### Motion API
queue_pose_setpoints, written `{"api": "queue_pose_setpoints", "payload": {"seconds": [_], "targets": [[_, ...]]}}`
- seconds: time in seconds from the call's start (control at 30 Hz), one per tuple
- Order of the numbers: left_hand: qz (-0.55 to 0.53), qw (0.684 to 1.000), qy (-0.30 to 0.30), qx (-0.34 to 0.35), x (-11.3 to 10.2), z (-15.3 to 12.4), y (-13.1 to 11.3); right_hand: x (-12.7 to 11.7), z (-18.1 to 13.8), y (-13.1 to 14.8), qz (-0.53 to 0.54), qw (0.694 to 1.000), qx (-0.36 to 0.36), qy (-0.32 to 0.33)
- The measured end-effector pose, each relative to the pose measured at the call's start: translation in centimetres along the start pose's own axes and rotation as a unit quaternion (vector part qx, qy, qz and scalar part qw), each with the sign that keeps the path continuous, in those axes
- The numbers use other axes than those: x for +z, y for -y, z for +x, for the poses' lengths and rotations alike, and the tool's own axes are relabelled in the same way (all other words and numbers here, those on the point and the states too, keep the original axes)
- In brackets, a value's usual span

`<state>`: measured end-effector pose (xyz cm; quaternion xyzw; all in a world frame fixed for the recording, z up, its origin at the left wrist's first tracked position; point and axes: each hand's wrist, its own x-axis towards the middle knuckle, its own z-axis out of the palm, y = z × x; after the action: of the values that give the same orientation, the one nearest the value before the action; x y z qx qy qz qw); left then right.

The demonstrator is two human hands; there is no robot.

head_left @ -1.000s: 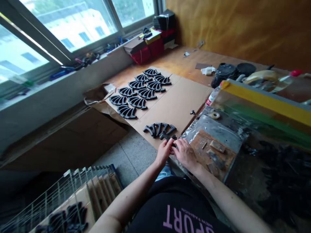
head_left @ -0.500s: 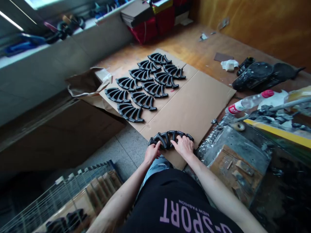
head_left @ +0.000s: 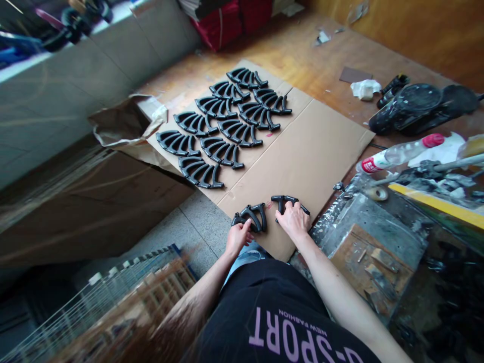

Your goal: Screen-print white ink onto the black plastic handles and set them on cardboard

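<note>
My left hand curls round the near end of a small bunch of black curved plastic parts lying on the front edge of a cardboard sheet. Just to the right, my right hand rests with bent fingers on a second small bunch of the same black parts. The two bunches lie a little apart. Farther up the cardboard, several fan-like groups of black parts are laid out in two rows.
A crumpled brown paper bag lies left of the rows. A stained board with scraps, a plastic bottle and black containers sit to the right. A wire crate stands at lower left, red boxes by the wall.
My hands came up from the cardboard's edge onto one cluster of black parts, then split it into two bunches, the right one sliding rightward. The view tilted down.
</note>
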<state>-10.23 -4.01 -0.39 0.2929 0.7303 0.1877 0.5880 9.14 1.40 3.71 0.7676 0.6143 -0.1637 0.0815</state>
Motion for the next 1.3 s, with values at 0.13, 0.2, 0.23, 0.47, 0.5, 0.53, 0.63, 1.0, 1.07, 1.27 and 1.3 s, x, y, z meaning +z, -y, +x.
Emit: {"api": "queue_pose_setpoints", "payload": {"seconds": [0.13,0.2,0.23,0.47,0.5,0.53,0.63,1.0,1.07,1.27,1.3], "targets": [[0.007,1.000,0.007,-0.008,0.1,-0.3,0.2,-0.1,-0.6,-0.2,0.002,1.000,-0.013,0.024],[0.012,1.000,0.007,-0.009,0.3,-0.5,0.3,0.1,-0.9,-0.1,0.004,0.999,-0.020,0.034],[0.021,1.000,0.006,-0.008,0.3,-0.6,0.3,0.1,-0.9,0.1,0.005,0.999,-0.028,0.034],[0.125,0.992,0.003,0.011,0.1,1.5,-3.2,0.2,-0.2,1.1,0.043,0.998,-0.040,0.031],[0.142,0.990,0.000,0.017,-0.2,2.3,-4.2,0.1,0.0,1.1,0.052,0.998,-0.036,0.031],[0.160,0.987,-0.003,0.026,-0.4,3.0,-5.4,0.0,0.2,1.1,0.061,0.997,-0.030,0.031],[0.220,0.974,-0.016,0.053,-1.4,5.0,-8.5,-0.3,0.7,1.0,0.083,0.996,-0.013,0.039],[0.353,0.934,-0.016,0.047,-3.2,5.5,-10.1,-0.5,0.3,0.8,0.095,0.993,-0.009,0.062],[0.370,0.926,-0.046,0.068,-2.7,5.4,-10.1,-0.5,0.4,0.9,0.098,0.993,-0.007,0.066],[0.439,0.878,-0.166,0.094,-0.5,5.0,-9.8,-0.3,0.3,1.1,0.102,0.993,-0.003,0.061],[0.440,0.878,-0.167,0.091,-0.3,5.0,-9.8,-0.2,0.3,1.1,0.102,0.993,-0.003,0.059]]}}
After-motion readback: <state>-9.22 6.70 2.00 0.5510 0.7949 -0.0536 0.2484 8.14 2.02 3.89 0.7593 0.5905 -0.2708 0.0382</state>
